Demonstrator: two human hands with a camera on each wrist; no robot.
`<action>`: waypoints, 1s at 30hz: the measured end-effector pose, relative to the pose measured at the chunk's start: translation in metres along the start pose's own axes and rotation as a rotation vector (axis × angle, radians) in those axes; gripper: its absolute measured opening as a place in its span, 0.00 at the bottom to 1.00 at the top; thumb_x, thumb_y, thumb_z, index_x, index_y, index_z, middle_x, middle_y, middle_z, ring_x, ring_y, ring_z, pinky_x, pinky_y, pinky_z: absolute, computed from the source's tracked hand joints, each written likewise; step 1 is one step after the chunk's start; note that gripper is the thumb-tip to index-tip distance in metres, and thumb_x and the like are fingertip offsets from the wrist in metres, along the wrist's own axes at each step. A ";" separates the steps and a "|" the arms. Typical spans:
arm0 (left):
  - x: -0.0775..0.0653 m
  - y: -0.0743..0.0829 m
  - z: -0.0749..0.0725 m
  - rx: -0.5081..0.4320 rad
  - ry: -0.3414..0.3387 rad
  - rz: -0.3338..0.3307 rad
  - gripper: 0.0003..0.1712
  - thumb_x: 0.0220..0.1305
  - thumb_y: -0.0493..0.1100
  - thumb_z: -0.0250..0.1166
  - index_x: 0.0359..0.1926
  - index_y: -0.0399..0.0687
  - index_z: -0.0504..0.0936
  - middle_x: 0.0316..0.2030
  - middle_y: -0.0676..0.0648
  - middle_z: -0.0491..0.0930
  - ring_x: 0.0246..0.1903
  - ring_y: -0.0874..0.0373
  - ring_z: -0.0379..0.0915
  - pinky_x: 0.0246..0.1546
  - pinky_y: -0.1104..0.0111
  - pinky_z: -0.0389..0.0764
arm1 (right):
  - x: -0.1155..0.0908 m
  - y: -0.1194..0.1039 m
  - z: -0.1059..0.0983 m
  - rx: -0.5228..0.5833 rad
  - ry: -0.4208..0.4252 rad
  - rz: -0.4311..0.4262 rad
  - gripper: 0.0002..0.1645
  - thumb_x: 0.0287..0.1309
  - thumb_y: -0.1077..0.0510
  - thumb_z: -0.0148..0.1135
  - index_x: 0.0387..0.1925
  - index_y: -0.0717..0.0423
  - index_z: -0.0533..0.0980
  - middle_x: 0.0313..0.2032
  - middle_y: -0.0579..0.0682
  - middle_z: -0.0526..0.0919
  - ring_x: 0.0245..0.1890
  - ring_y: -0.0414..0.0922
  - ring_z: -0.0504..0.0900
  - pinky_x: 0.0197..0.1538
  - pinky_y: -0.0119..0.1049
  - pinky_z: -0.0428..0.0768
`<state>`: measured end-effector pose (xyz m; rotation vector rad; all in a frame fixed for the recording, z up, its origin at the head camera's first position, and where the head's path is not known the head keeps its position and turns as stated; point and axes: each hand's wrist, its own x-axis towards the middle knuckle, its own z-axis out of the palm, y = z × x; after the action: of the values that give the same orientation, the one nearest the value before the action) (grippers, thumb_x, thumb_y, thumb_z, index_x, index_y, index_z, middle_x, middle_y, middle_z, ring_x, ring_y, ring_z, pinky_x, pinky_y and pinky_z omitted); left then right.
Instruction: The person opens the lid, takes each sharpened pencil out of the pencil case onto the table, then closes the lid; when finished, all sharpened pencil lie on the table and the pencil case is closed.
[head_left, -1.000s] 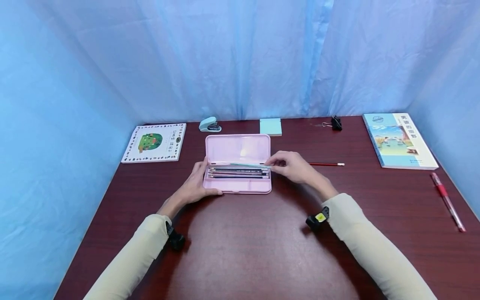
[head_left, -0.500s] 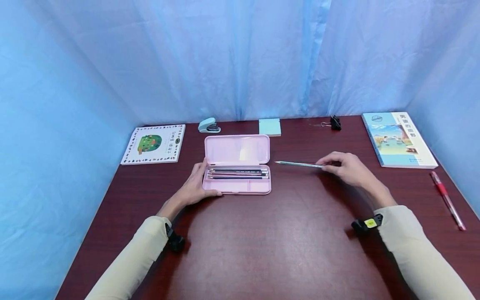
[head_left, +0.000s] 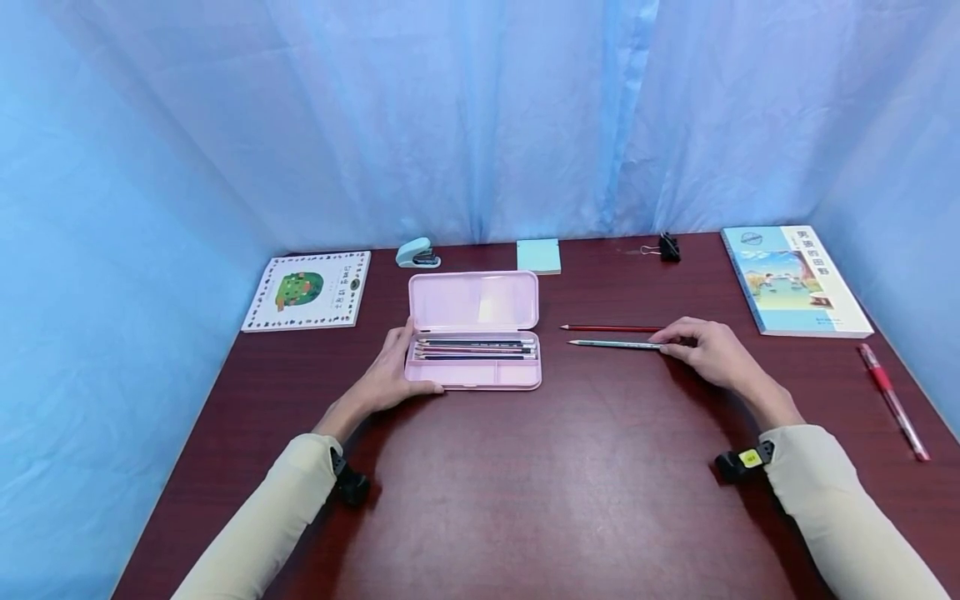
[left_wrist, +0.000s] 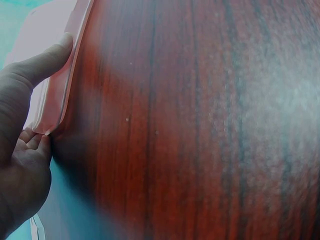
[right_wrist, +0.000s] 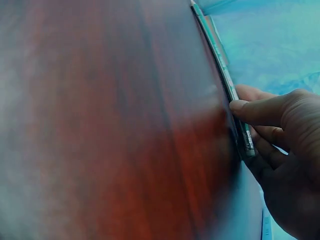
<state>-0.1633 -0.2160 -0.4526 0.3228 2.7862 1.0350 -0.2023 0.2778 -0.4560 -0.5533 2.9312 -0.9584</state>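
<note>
An open pink pencil case (head_left: pixel 450 376) lies on the table, its lid tilted back and several pencils (head_left: pixel 476 350) in its long compartment. My left hand (head_left: pixel 387 372) grips the case's left end, thumb along the front edge and fingers at the side; the left wrist view shows the thumb (left_wrist: pixel 52 57) against the case wall. To the right, my right hand (head_left: pixel 701 350) pinches a light green pencil (head_left: pixel 611 343) near its blunt end, the point facing left, close over the table. Just behind it lies a red pencil (head_left: pixel 607 327), its right end hidden by the hand.
Along the back stand a mint stapler (head_left: pixel 417 252), a pale blue sticky-note pad (head_left: pixel 538 256) and a black binder clip (head_left: pixel 669 247). One book (head_left: pixel 307 292) lies at the left, another (head_left: pixel 795 279) at the right, with a red pen (head_left: pixel 892 400) near the right edge. Blue curtains enclose the table.
My right hand has taken the green pencil out of the case, carried it right and lowered it in front of the red pencil. The left hand stays on the case.
</note>
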 end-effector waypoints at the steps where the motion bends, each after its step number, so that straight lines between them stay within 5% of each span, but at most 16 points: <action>1: 0.000 0.000 0.000 -0.001 0.000 0.000 0.72 0.38 0.63 0.74 0.72 0.52 0.34 0.64 0.44 0.50 0.60 0.51 0.53 0.60 0.55 0.58 | 0.000 0.000 0.001 -0.001 0.007 -0.005 0.08 0.58 0.57 0.61 0.37 0.42 0.82 0.38 0.44 0.80 0.39 0.44 0.75 0.41 0.43 0.69; 30: 0.000 0.000 0.000 0.019 0.000 -0.009 0.71 0.38 0.63 0.73 0.72 0.52 0.34 0.63 0.45 0.51 0.60 0.52 0.53 0.61 0.56 0.57 | 0.009 -0.020 0.010 -0.062 0.113 -0.142 0.11 0.52 0.67 0.64 0.37 0.52 0.81 0.37 0.48 0.79 0.37 0.47 0.75 0.40 0.45 0.71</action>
<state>-0.1629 -0.2155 -0.4527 0.3115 2.7964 1.0077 -0.2032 0.2541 -0.4512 -0.7437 3.0661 -0.9447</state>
